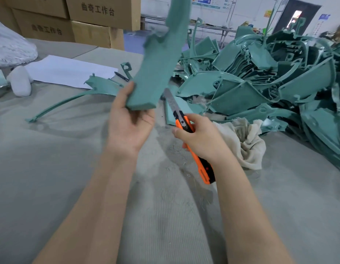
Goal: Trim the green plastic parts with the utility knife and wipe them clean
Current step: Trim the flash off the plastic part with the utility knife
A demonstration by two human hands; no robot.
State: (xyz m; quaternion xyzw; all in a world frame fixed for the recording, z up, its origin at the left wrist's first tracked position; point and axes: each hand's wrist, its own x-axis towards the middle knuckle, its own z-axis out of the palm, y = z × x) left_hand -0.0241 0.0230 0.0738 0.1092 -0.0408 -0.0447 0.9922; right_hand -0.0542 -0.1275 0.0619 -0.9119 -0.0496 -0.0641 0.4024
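My left hand [130,126] holds the lower end of a long green plastic part [157,61], raised above the table and leaning up to the right. My right hand [200,139] grips an orange and black utility knife [192,141]. Its extended blade [170,99] points up toward the part's right edge, close to it; whether they touch I cannot tell. A beige cloth [247,138] lies crumpled just right of my right hand. A large heap of green parts [270,79] fills the right side of the table.
A curved green part [85,94] lies on the grey felt table [60,168] at the left, beside a white sheet [70,70] with a black pen [121,76]. Cardboard boxes [89,21] stack at the back left. White wrapped bundles [13,48] sit at the far left.
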